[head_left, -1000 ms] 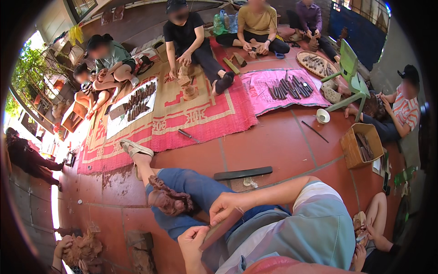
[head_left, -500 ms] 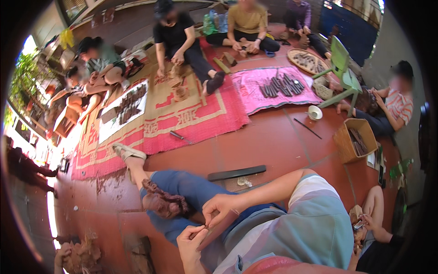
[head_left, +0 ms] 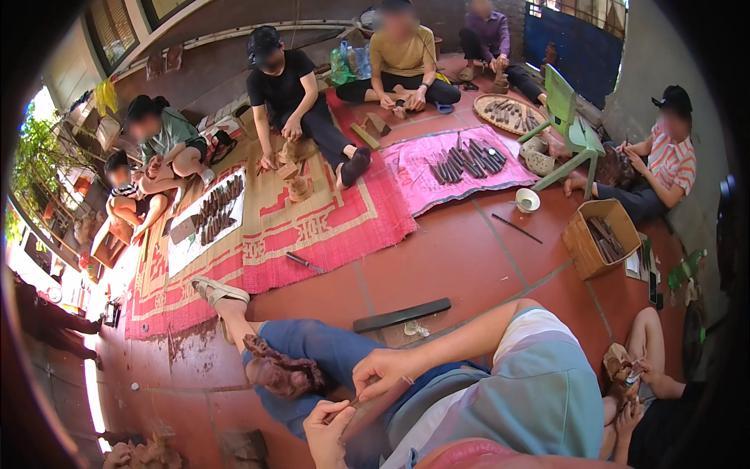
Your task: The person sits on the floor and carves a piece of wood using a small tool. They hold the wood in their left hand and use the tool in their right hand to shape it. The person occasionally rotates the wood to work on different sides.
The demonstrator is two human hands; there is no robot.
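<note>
Above my lap, my left hand (head_left: 328,428) and my right hand (head_left: 380,373) are close together, fingers pinched on a reddish-brown strip (head_left: 378,408) that looks like sandpaper. The left thumb and fingers grip its left end. My right fingertips press on its upper edge, and the far end sticks up toward my shirt. A carved reddish-brown wooden piece (head_left: 283,377) rests against my blue trouser leg (head_left: 306,344), left of the hands and touched by neither. Exactly how the strip is folded between the fingers cannot be made out.
A long black bar (head_left: 401,315) and clear plastic scrap (head_left: 416,329) lie beyond my leg. Carving tools cover a pink cloth (head_left: 418,195) and white sheet (head_left: 187,254). A cardboard box (head_left: 580,248), white bowl (head_left: 527,201) and green chair (head_left: 564,125) stand right. Several people sit around.
The view has tilted, so the surroundings sit lower on the left. My hands have shifted slightly down and still pinch the strip. The carving stays against my leg.
</note>
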